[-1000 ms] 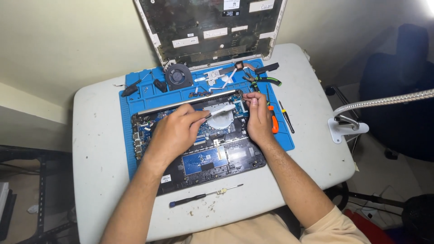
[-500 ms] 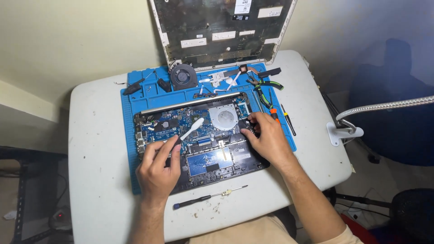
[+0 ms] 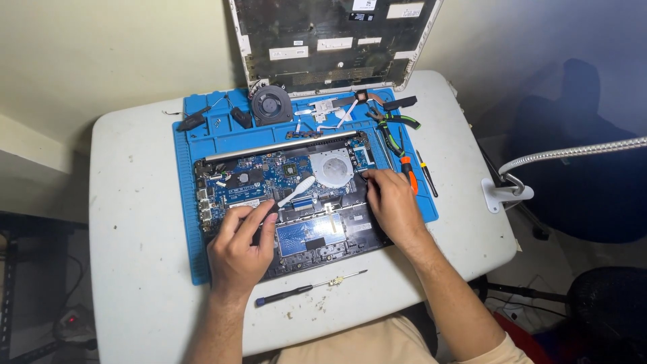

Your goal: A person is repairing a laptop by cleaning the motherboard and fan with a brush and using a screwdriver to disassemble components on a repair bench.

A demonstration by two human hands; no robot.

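Observation:
An opened laptop base (image 3: pixel 350 232) lies on a blue work mat (image 3: pixel 216 141), its blue circuit board (image 3: pixel 263 178) and round fan housing (image 3: pixel 331 167) exposed. My left hand (image 3: pixel 239 249) grips a white plastic pry tool (image 3: pixel 295 191) whose tip points up-right over the board. My right hand (image 3: pixel 391 202) rests on the right side of the laptop base, fingertips pressing near the fan housing, holding nothing that I can see.
A removed black fan (image 3: pixel 271 105), small parts and pliers (image 3: pixel 397 121) lie at the mat's far edge. An orange-handled screwdriver (image 3: pixel 408 172) sits right of my hand. A black screwdriver (image 3: pixel 306 288) lies on the white table (image 3: pixel 135 222). The laptop's lid panel (image 3: pixel 333 40) leans on the wall.
My left hand has drawn back toward me from the middle of the board and now holds the white pry tool. My right hand shifted lower on the laptop's right side.

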